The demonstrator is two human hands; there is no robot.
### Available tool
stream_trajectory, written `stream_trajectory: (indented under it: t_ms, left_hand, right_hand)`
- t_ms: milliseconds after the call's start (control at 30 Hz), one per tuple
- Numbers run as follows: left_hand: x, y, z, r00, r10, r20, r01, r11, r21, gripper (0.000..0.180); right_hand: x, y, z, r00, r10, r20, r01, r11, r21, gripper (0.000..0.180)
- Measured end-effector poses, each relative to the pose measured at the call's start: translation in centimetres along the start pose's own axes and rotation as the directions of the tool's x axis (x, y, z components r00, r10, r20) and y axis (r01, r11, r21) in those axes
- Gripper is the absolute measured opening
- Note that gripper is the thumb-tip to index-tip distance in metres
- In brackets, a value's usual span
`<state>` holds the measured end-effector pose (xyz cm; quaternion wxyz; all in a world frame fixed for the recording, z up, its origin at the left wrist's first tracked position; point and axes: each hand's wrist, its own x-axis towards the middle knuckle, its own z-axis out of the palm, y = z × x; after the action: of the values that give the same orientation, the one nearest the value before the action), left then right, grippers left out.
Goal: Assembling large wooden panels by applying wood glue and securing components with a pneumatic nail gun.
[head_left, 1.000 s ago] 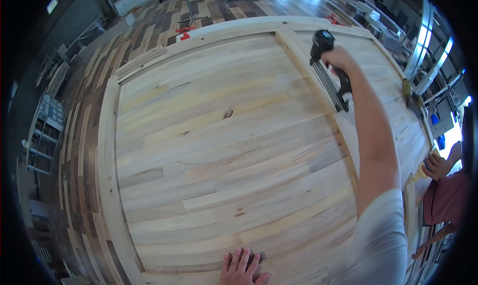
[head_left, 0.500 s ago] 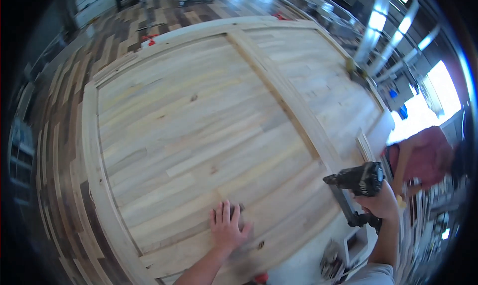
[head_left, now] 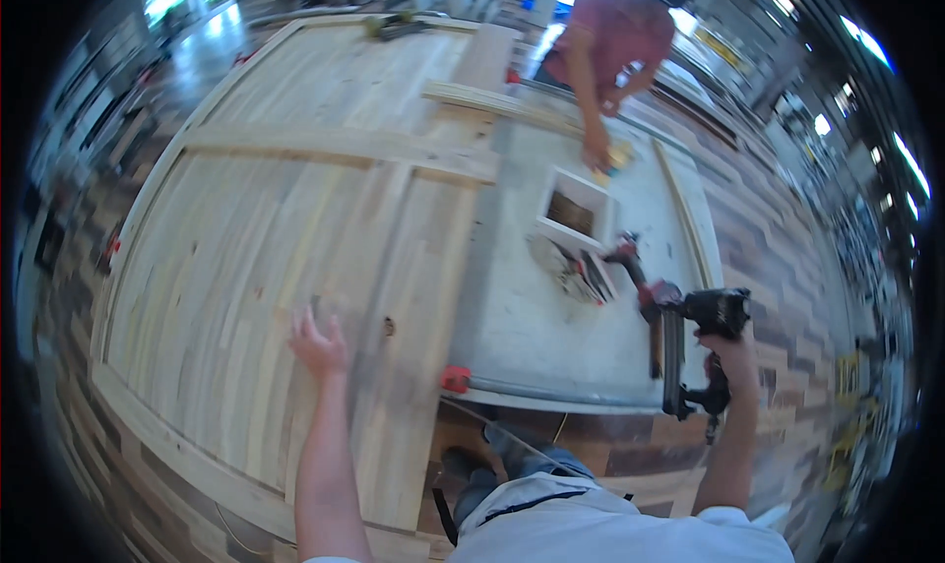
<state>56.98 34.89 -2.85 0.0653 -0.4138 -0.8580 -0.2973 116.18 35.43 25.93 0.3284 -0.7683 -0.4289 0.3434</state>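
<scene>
My left hand (head_left: 318, 344) rests on a large pale wooden panel (head_left: 226, 258) with framing strips, its fingers stretched out. A small dark spot or piece shows by the fingertips; I cannot make out which. In my right hand (head_left: 730, 354), at the table's right end, is a black nail gun (head_left: 717, 313). Its long magazine hangs below the body. The fingers wrap round the handle and are partly hidden. Just left of the nail gun lies a red and black power tool (head_left: 658, 295) on the white tabletop (head_left: 522, 317), partly covered by it in this view.
A white open box (head_left: 553, 230) holds brown material beside a bundled dark and pale item (head_left: 573, 273). Wooden strips (head_left: 684, 204) lie along the table's right side. A red clamp (head_left: 455, 379) sits at the near edge. Across the table a person in a red shirt (head_left: 612, 31) reaches over it.
The view has swung to the right, showing more of the white tabletop, the box and the other person. My right hand still grips the nail gun; my left stays on the panel.
</scene>
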Motion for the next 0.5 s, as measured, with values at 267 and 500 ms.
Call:
stream_trajectory:
  t_ms: [267, 500]
  left_hand:
    - [-17.8, 9.5, -11.6, 0.968, 0.239, 0.082, -0.194, 0.912, -0.362, 0.042]
    - [-36.7, 15.8, -13.7, 0.936, 0.054, 0.349, 0.104, 0.903, -0.417, 0.031]
  right_hand:
    - [8.3, 20.5, -6.7, 0.962, 0.274, -0.022, -0.173, 0.666, 0.726, 0.021]
    - [14.7, 29.5, -5.6, 0.935, 0.336, 0.109, -0.264, 0.461, 0.847, 0.018]
